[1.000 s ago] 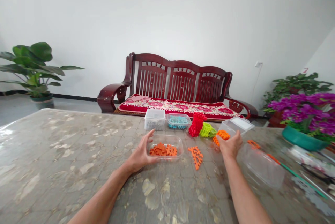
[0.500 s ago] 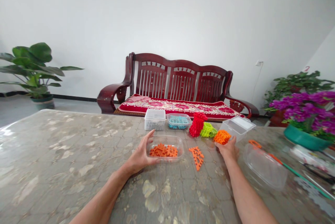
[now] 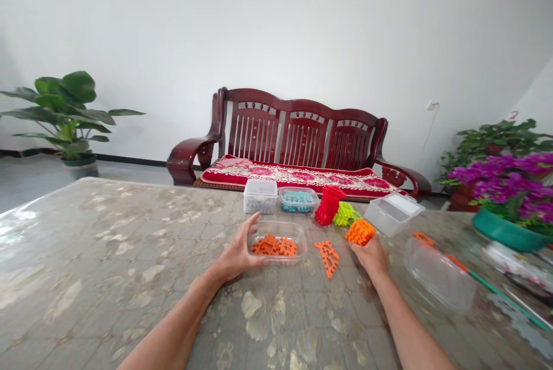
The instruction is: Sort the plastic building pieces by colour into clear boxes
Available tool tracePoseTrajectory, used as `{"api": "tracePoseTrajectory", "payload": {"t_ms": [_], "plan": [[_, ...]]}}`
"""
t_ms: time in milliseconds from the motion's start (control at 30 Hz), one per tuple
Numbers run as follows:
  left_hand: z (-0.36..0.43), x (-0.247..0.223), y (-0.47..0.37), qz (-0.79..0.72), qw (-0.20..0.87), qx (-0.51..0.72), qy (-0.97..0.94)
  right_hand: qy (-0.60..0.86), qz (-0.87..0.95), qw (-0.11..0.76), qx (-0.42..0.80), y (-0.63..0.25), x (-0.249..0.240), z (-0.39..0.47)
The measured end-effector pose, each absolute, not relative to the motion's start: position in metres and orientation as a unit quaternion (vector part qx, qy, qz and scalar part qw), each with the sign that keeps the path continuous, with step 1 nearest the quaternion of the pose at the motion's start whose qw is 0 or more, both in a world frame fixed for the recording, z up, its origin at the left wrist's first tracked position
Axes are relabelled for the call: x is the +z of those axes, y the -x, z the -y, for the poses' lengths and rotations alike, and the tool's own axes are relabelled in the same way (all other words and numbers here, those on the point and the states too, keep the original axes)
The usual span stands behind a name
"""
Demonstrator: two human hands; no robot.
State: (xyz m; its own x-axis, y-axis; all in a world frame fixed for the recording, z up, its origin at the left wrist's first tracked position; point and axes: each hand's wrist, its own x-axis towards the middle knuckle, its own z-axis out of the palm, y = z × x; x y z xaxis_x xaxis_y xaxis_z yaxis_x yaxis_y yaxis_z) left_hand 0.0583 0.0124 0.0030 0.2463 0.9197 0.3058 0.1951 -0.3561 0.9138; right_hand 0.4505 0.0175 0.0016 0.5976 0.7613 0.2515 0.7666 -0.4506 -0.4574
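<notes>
My left hand (image 3: 239, 248) has its thumb and fingers curved round the left end of a clear plastic container (image 3: 302, 238). Notched orange plastic pieces (image 3: 275, 246) lie inside that container. My right hand (image 3: 372, 256) is closed on a bundle of bright orange knobbly pieces (image 3: 360, 232), just off the table or on it; I cannot tell which. Between the hands, a triangular notched orange piece (image 3: 328, 259) lies flat on the table. Past the right hand are a knobbly lime-green bundle (image 3: 344, 214) and a taller red bundle (image 3: 327, 208).
Behind stand a lidded box (image 3: 260, 197) and a tub of blue pieces (image 3: 298, 200). An open translucent box (image 3: 391, 214) and a clear lid-like tray (image 3: 440, 278) are to the right. A flower pot (image 3: 510, 228) occupies the right side. A wooden bench (image 3: 302, 133) stands beyond the table (image 3: 129, 266).
My right hand has drawn the orange bundle slightly left and nearer, away from the green one, and tilted it. My left hand stays at the container. The view has shifted slightly.
</notes>
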Motion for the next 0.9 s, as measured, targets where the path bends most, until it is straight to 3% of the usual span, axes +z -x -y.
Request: {"api": "tracePoseTrajectory", "payload": {"t_ms": [467, 900], "plan": [[-0.012, 0.007, -0.048, -0.426, 0.383, 0.475, -0.668, 0.723, 0.607, 0.328, 0.033, -0.349, 0.001, -0.004], [-0.003, 0.012, -0.039, -0.434, 0.395, 0.476, -0.655, 0.689, 0.626, 0.36, 0.052, -0.347, -0.003, -0.005]]}}
